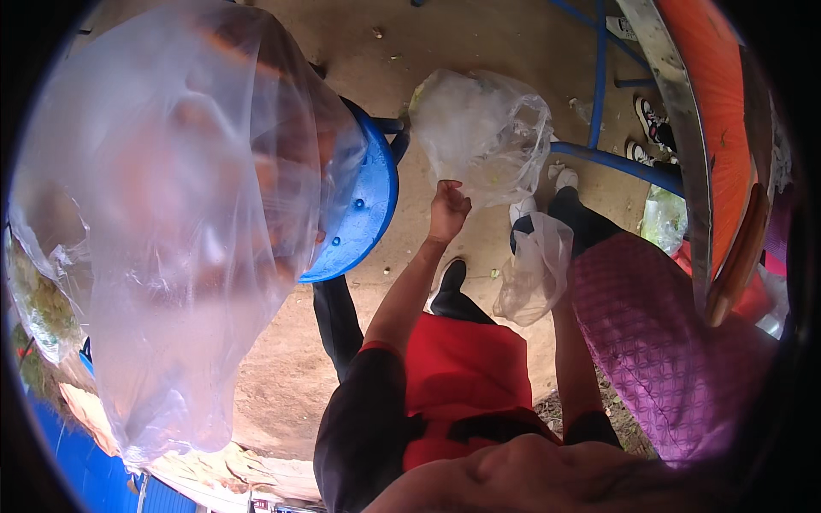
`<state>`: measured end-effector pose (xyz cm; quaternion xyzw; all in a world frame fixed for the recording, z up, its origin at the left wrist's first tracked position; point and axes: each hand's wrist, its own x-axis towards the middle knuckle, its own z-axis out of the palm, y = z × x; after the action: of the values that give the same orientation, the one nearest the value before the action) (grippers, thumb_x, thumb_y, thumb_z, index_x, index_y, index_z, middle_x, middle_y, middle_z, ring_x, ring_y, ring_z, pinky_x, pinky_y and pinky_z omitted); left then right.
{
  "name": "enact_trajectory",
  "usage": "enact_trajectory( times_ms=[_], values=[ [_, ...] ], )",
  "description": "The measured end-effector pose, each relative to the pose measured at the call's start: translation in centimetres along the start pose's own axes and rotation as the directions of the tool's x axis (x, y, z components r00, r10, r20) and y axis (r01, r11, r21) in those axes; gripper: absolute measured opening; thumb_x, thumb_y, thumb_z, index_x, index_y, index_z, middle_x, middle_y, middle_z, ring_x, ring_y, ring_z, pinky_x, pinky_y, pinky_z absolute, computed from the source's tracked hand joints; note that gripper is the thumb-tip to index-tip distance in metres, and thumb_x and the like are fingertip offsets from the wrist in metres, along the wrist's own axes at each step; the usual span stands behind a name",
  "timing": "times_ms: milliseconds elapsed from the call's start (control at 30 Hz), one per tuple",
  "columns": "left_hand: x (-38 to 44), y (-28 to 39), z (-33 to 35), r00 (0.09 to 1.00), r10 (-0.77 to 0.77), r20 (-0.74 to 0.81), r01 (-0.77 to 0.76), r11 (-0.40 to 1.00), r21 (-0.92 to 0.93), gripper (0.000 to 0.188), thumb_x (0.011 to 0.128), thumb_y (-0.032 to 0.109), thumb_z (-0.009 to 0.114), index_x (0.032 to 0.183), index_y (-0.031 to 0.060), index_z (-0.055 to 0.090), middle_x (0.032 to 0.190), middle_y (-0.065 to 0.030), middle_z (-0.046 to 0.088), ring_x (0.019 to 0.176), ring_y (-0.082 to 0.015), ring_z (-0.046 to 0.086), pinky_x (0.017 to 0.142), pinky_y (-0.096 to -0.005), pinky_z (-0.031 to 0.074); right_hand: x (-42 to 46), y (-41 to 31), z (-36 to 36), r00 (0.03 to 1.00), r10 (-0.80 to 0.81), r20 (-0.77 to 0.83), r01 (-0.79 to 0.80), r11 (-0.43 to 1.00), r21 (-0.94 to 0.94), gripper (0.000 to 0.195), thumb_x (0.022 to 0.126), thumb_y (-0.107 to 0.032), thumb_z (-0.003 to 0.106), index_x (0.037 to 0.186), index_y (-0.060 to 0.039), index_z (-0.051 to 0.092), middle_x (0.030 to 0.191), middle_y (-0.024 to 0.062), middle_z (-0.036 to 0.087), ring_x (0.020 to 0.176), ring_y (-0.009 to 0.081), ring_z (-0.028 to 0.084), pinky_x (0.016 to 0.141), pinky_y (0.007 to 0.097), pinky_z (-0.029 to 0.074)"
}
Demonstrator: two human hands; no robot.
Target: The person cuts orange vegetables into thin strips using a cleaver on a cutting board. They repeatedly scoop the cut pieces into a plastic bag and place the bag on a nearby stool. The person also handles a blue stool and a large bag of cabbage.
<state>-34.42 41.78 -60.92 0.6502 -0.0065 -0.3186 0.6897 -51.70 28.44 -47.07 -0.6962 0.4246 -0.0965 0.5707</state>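
My left hand (450, 208) is closed in a loose fist at the lower edge of a crumpled clear plastic bag (481, 128), seemingly pinching its film. The bag is puffed out above the floor, and its contents cannot be made out. A smaller translucent plastic bag (537, 269) covers my right hand. Its fingers are hidden, so whether it grips the film or sits inside cannot be told. I wear a red apron (468, 365). On my left, a large translucent plastic bag (186, 243) with blurred orange shapes behind its film overlaps a round blue stool (362, 211).
At right, a person in a purple patterned garment (641, 333) stands close by. Beyond are a metal-edged orange surface (715, 96), blue metal legs (600, 77) and other people's shoes (648, 122). Bits of litter (377, 32) dot the brown floor (346, 38).
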Motion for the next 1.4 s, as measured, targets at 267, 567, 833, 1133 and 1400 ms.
enact_trajectory(
  times_ms=[267,567,833,1133,1400],
  values=[
    [-5.3,2.7,-6.0,0.984,-0.151,0.091,0.172,0.936,-0.308,0.029,0.081,0.003,0.052,0.110,0.0034,0.047,0.078,0.0035,0.045,0.069,-0.0056,0.043,0.061,-0.0182,0.036,9.8,3.2,12.3,0.777,-0.069,0.626,0.530,0.608,-0.591,0.033,0.075,-0.009,0.048,0.106,-0.0158,0.058,0.086,0.0121,0.057,0.081,0.0290,0.057,0.072,0.0373,0.046],
    [-7.6,9.8,-5.6,0.981,-0.119,0.156,0.140,0.982,-0.130,0.021,0.089,0.007,0.044,0.110,0.0044,0.047,0.071,0.0042,0.043,0.061,-0.0028,0.036,0.055,-0.0171,0.032,21.5,12.3,15.5,0.999,-0.003,-0.051,-0.033,0.724,-0.689,0.027,0.077,-0.011,0.049,0.103,-0.0035,0.051,0.105,0.0149,0.054,0.103,0.0219,0.051,0.083,0.0326,0.042],
    [-4.0,13.6,-4.7,0.973,-0.148,0.178,0.186,0.957,-0.221,0.015,0.089,0.004,0.042,0.101,0.0035,0.051,0.069,0.0036,0.044,0.059,-0.0030,0.036,0.053,-0.0179,0.031,14.7,3.0,21.6,0.748,-0.434,0.502,0.659,0.401,-0.636,0.056,0.078,-0.008,0.052,0.130,-0.0101,0.030,0.137,0.0124,0.025,0.125,0.0260,0.028,0.100,0.0336,0.028],
    [-1.5,17.4,-5.4,0.990,-0.006,0.138,-0.021,0.981,0.192,0.032,0.086,0.014,0.051,0.115,0.0016,0.045,0.087,-0.0097,0.057,0.081,-0.0154,0.055,0.073,-0.0247,0.043,22.1,-1.6,18.1,0.837,-0.170,0.520,0.524,0.521,-0.674,0.048,0.071,-0.019,0.061,0.115,-0.0036,0.047,0.129,0.0159,0.036,0.116,0.0291,0.038,0.096,0.0348,0.034],
    [-16.5,29.3,-11.1,0.831,-0.257,0.493,0.099,0.941,0.324,0.032,0.082,0.009,0.056,0.111,-0.0014,0.050,0.112,-0.0164,0.053,0.105,-0.0259,0.052,0.087,-0.0354,0.043,3.8,-11.6,11.1,0.915,-0.105,0.390,0.291,0.843,-0.453,0.024,0.069,-0.011,0.061,0.091,-0.0028,0.058,0.095,0.0148,0.058,0.091,0.0299,0.056,0.079,0.0356,0.045]
  ],
)
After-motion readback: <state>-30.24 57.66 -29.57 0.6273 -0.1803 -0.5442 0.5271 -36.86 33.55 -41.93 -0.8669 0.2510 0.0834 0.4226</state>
